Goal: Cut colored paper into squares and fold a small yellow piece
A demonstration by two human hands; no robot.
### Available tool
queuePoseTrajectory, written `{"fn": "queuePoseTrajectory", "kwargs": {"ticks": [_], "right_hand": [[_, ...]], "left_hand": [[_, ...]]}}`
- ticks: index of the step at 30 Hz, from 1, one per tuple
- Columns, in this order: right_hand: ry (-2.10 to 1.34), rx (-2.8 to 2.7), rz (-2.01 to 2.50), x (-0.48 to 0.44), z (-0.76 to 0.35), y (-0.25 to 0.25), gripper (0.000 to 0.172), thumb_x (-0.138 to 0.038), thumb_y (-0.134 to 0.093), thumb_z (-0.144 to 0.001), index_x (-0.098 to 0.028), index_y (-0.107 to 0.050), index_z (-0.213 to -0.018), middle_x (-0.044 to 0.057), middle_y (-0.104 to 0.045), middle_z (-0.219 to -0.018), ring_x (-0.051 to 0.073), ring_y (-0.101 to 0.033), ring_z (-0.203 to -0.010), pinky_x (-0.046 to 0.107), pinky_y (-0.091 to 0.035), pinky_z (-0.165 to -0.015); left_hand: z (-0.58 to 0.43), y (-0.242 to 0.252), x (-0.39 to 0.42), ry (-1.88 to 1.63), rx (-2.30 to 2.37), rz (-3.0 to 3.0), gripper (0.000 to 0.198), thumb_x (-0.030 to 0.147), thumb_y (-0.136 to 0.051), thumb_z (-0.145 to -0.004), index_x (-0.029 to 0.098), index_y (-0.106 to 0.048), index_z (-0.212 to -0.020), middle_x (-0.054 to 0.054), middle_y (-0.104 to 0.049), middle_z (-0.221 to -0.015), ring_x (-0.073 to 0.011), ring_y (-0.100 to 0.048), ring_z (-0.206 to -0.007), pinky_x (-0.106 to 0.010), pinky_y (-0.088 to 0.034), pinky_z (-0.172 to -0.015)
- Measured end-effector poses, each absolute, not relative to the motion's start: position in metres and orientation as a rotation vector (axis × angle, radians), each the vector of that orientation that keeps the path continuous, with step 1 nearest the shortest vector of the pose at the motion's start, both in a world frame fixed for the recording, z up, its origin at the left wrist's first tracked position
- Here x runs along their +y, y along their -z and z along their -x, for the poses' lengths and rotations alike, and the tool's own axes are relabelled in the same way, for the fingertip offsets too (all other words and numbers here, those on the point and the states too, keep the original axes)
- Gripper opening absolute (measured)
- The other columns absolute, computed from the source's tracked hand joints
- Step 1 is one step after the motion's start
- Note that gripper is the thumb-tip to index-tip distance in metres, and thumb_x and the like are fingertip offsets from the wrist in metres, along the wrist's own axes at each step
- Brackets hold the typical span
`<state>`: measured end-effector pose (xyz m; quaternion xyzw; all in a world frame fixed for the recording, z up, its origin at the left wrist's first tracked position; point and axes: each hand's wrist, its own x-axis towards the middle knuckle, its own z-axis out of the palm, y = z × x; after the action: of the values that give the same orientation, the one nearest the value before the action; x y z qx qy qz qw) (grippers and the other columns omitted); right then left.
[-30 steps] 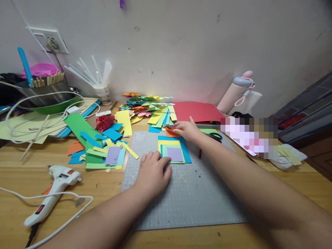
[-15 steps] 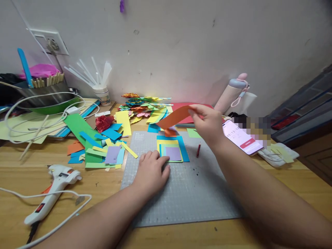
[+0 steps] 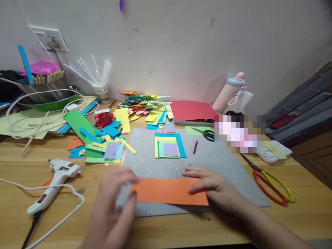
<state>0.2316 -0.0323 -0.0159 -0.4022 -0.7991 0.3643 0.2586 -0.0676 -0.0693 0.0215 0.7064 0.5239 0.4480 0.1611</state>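
An orange paper strip (image 3: 166,191) lies lengthwise above the near part of the grey cutting mat (image 3: 153,166). My left hand (image 3: 111,204), blurred by motion, curves round the strip's left end, fingertips at the upper corner and thumb at the lower one. At the right end, my right hand (image 3: 215,186) holds the strip with its thumb on top, other fingers reaching past the far edge. Beyond them sits a layered pile of blue, yellow, green and purple paper squares (image 3: 171,149). A short dark red pencil (image 3: 195,146) lies right of that pile.
Left are paper scraps (image 3: 112,150) and a white glue gun (image 3: 55,185) with its cord. Large scissors (image 3: 272,183) lie across the mat's right edge; small black scissors (image 3: 207,134) rest farther back. A red paper stack (image 3: 192,110) and a pink bottle (image 3: 228,93) stand near the wall.
The orange strip has come down and toward me from above the paper squares. My left hand has left the squares for the strip's left end; my right hand has moved nearer with the strip.
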Motion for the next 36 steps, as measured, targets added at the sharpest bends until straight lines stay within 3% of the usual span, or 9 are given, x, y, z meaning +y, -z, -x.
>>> {"fn": "queuePoseTrajectory", "kwargs": {"ticks": [4, 7, 9, 12, 16, 21, 25, 32, 36], "right_hand": [[-0.670, -2.422, 1.062, -0.024, -0.232, 0.015, 0.046, -0.006, -0.040, -0.085, -0.034, -0.071, -0.105, 0.000, -0.063, -0.126, 0.021, -0.055, -0.119, 0.048, -0.038, -0.105], [-0.267, -2.204, 1.515, 0.003, -0.240, 0.007, 0.042, -0.006, -0.035, -0.085, -0.023, -0.066, -0.108, 0.008, -0.066, -0.111, 0.022, -0.060, -0.104, 0.038, -0.048, -0.086], [-0.024, -2.255, 1.952, 0.024, -0.246, 0.003, 0.045, -0.008, -0.035, -0.085, -0.021, -0.055, -0.123, 0.012, -0.061, -0.118, 0.025, -0.060, -0.098, 0.035, -0.047, -0.070], [-0.098, -2.411, 2.016, 0.048, -0.251, 0.001, 0.035, -0.012, -0.039, -0.084, -0.025, -0.060, -0.108, 0.008, -0.064, -0.105, 0.021, -0.060, -0.074, 0.029, -0.035, -0.052], [-0.193, -2.533, 2.011, 0.058, -0.253, 0.001, 0.023, -0.014, -0.040, -0.082, -0.026, -0.059, -0.089, 0.002, -0.065, -0.085, 0.016, -0.052, -0.057, 0.027, -0.024, -0.048], [-0.184, -2.539, 2.078, 0.051, -0.251, 0.004, 0.021, -0.013, -0.041, -0.079, -0.025, -0.057, -0.085, 0.003, -0.060, -0.083, 0.017, -0.050, -0.061, 0.028, -0.023, -0.051], [-0.181, -2.507, 2.138, 0.043, -0.251, 0.009, 0.019, -0.015, -0.040, -0.081, -0.024, -0.056, -0.086, 0.005, -0.058, -0.087, 0.017, -0.049, -0.059, 0.029, -0.023, -0.051], [-0.256, -2.465, 2.260, 0.031, -0.249, 0.003, 0.020, -0.013, -0.039, -0.079, -0.025, -0.054, -0.085, 0.003, -0.064, -0.081, 0.018, -0.050, -0.058, 0.029, -0.024, -0.052], [-0.260, -2.448, 2.295, 0.026, -0.244, -0.002, 0.021, -0.013, -0.038, -0.079, -0.025, -0.054, -0.086, 0.004, -0.066, -0.087, 0.019, -0.053, -0.062, 0.029, -0.023, -0.052]], "left_hand": [[0.080, 0.019, -0.109, -0.918, 1.571, -2.507, 0.040, 0.013, -0.046, -0.085, 0.036, -0.055, -0.116, -0.001, -0.064, -0.115, -0.0262, -0.053, -0.109, -0.044, -0.036, -0.089], [0.088, 0.035, -0.122, -0.884, 1.630, -2.580, 0.042, 0.015, -0.051, -0.084, 0.035, -0.055, -0.121, -0.003, -0.064, -0.119, -0.0282, -0.052, -0.110, -0.045, -0.035, -0.088], [0.092, 0.038, -0.128, -0.871, 1.681, -2.575, 0.042, 0.016, -0.052, -0.083, 0.034, -0.056, -0.121, -0.005, -0.064, -0.117, -0.0284, -0.054, -0.106, -0.045, -0.035, -0.087], [0.094, 0.039, -0.136, -0.848, 1.791, -2.516, 0.039, 0.018, -0.053, -0.082, 0.033, -0.061, -0.118, -0.007, -0.062, -0.103, -0.0262, -0.056, -0.092, -0.044, -0.037, -0.083], [0.090, 0.035, -0.138, -0.827, 1.855, -2.484, 0.036, 0.020, -0.052, -0.084, 0.034, -0.066, -0.114, -0.008, -0.058, -0.096, -0.0251, -0.054, -0.087, -0.041, -0.037, -0.077], [0.088, 0.023, -0.125, -0.625, 1.876, -2.580, 0.039, 0.031, -0.057, -0.084, 0.032, -0.061, -0.123, -0.009, -0.058, -0.104, -0.0279, -0.052, -0.094, -0.044, -0.035, -0.081], [0.092, 0.022, -0.120, -0.445, 1.901, -2.537, 0.044, 0.042, -0.058, -0.084, 0.031, -0.058, -0.127, -0.007, -0.058, -0.094, -0.0268, -0.051, -0.086, -0.042, -0.035, -0.076], [0.102, 0.027, -0.127, -0.470, 1.829, -2.578, 0.044, 0.040, -0.058, -0.085, 0.026, -0.057, -0.127, -0.007, -0.056, -0.088, -0.0258, -0.050, -0.082, -0.044, -0.036, -0.076], [0.103, 0.021, -0.109, -0.554, 1.767, -2.467, 0.029, 0.032, -0.054, -0.087, 0.026, -0.062, -0.114, -0.008, -0.055, -0.100, -0.0273, -0.051, -0.091, -0.045, -0.038, -0.079]]}}
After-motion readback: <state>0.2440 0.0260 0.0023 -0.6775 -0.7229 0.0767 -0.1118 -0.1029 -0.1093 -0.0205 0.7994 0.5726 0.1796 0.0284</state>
